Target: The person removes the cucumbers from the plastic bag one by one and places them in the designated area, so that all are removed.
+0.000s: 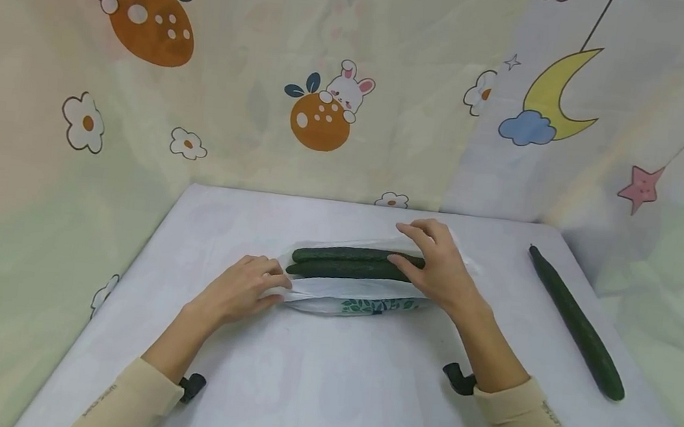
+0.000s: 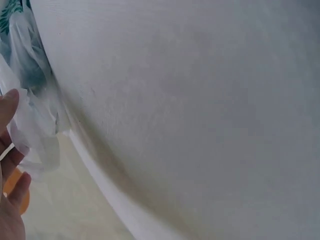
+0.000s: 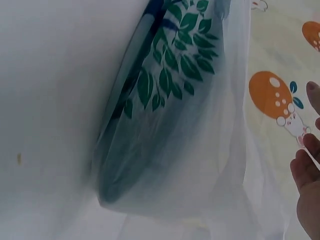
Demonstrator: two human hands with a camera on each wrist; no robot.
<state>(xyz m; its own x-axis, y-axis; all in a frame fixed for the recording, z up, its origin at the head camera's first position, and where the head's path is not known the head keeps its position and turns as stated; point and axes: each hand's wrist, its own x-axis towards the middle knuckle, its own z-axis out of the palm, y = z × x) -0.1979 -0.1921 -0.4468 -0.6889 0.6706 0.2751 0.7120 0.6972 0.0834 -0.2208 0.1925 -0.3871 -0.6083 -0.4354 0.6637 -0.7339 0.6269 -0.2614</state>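
Two dark green cucumbers (image 1: 349,268) lie side by side in a thin white plastic bag (image 1: 315,303) printed with green leaves. The bag gapes along its length, so their upper sides show. At its left end is my left hand (image 1: 246,287), its thumb and fingers apart against the plastic; the left wrist view shows the crumpled film (image 2: 37,100) by the fingertips. Over the cucumbers' right ends reaches my right hand (image 1: 438,267), thumb and fingers spread apart. It hides those ends. In the right wrist view its fingers (image 3: 304,170) hold nothing.
A third cucumber (image 1: 578,326) lies slanted on the right side of the white table (image 1: 325,390). Cloth with cartoon prints (image 1: 236,93) hangs behind the table and along both sides.
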